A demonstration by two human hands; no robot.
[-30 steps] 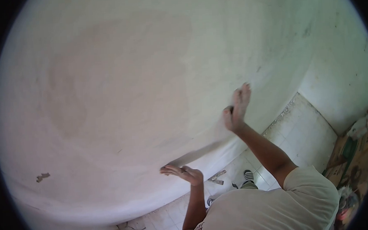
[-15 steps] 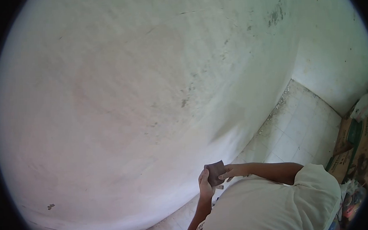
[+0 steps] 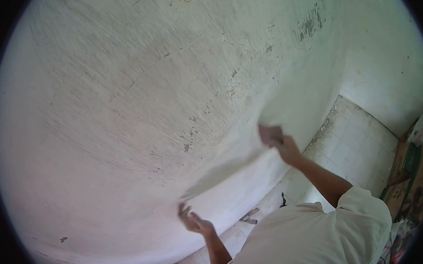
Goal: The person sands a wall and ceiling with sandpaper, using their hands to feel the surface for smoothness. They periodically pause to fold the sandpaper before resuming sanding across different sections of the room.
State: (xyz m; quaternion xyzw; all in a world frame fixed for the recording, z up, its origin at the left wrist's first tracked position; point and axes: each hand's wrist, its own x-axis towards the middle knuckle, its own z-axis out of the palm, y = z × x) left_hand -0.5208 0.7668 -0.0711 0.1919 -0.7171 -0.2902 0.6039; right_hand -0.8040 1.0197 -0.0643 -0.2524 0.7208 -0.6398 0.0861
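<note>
My right hand (image 3: 288, 149) grips a small, dark brown piece of sandpaper (image 3: 270, 134), which is slightly blurred and held up close to the wall (image 3: 138, 112). A shadow of the hand falls on the plaster beside it. Lower and to the left, my left hand (image 3: 195, 221) is raised near the wall with its fingers apart and nothing in it. The whitish wall carries scratches, thin cracks and grey patches where the coat has flaked off.
Pale tiled floor (image 3: 339, 147) runs along the wall's foot, with crumbled debris (image 3: 327, 123) at the edge. Some flat pieces (image 3: 250, 216) lie on the floor near my body. Cardboard boxes (image 3: 416, 169) and a plastic bag (image 3: 419, 129) are stacked at the right.
My hands have come apart. The right has carried the sandpaper up and away to the wall; the left has let go of it and moved left.
</note>
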